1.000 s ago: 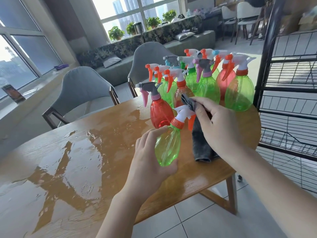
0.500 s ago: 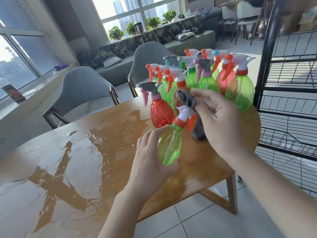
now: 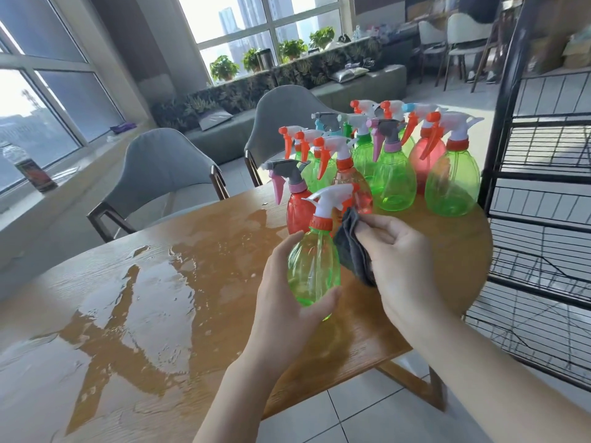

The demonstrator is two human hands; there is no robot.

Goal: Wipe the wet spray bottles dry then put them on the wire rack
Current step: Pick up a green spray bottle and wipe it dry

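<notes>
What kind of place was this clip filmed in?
Probably an office lounge or shared workspace high up in a city: tall windows facing towers, a long bench sofa under potted plants, and grey chairs at a wooden table.

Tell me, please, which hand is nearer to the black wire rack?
Right. The right hand, holding the grey cloth, is closer to the wire rack; the left hand grips the green bottle farther away.

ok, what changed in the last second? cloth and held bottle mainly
The right hand brought the grey cloth down from the trigger head to the side of the green bottle; the cloth's tail, earlier draped on the table, is now bunched in the hand. The left hand tipped the bottle more upright. Same grips; standing bottles, puddle and rack unchanged.
</notes>
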